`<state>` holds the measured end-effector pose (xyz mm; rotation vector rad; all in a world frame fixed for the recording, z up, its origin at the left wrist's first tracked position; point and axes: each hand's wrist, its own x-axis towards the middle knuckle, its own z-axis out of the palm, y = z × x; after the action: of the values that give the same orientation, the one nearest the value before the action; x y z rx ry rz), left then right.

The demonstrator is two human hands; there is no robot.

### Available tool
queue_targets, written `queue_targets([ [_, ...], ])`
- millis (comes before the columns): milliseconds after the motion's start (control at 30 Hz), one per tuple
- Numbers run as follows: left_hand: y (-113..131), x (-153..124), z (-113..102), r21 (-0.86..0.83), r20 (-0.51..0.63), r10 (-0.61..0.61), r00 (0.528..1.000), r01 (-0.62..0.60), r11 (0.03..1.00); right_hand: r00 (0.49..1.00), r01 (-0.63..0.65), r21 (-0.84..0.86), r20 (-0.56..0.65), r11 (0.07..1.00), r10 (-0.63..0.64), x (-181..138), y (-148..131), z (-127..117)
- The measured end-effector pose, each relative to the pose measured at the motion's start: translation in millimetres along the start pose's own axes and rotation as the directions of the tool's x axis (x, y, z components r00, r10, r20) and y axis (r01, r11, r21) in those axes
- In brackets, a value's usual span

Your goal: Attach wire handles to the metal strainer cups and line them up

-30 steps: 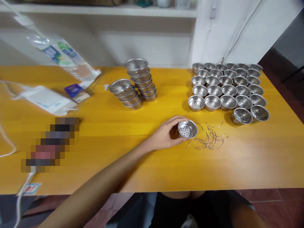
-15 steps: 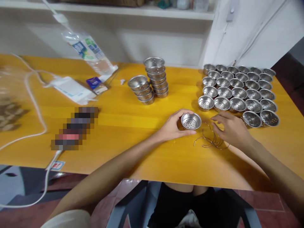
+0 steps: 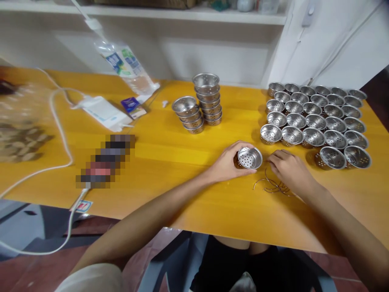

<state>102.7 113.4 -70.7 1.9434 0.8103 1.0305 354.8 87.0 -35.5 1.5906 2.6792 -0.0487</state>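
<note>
The left hand's (image 3: 229, 163) fingers and thumb clamp a perforated metal cup (image 3: 250, 158) upright over the table (image 3: 194, 202). Right of it, the right hand's (image 3: 288, 168) fingers bunch together above loose curved wires (image 3: 273, 186), partly covering them; whether they pinch one I cannot tell. Cup stacks (image 3: 207, 95) and rows of cups (image 3: 315, 121) stand behind. Pixelation hides an object (image 3: 105, 162) at left; a plastic bag (image 3: 22, 134) there is blurred and cut off.

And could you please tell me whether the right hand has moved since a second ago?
Yes: judged against the table, the right hand has come in from off it, forward to the wires.
</note>
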Motion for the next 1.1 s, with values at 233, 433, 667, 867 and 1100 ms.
queue_targets([
  [233, -2, -1, 2, -0.076, -0.007, -0.066, 0.998, 0.065, 0.995, 0.998, -0.045, -0.037, 0.031, 0.998, 0.046, 5, -6, -5],
  [433, -7, -3, 2, -0.105, 0.011, -0.092, 0.996, 0.093, 0.99, 0.995, -0.105, -0.054, -0.001, 0.993, 0.105, 7, -10, -1],
  [667, -8, -2, 2, -0.068, 0.024, -0.118, 0.993, 0.12, 0.99, 0.986, -0.147, -0.052, -0.089, 0.988, 0.142, 6, -8, 1],
  [867, -1, -2, 2, -0.09, 0.045, -0.133, 0.99, 0.137, 0.987, 0.832, 0.031, 0.273, -0.541, 0.961, 0.127, -4, 8, 0],
  [1100, 6, -4, 1, -0.121, 0.11, -0.124, 0.986, 0.137, 0.983, 0.805, 0.193, 0.265, -0.593, 0.945, 0.002, -4, -10, 18],
])
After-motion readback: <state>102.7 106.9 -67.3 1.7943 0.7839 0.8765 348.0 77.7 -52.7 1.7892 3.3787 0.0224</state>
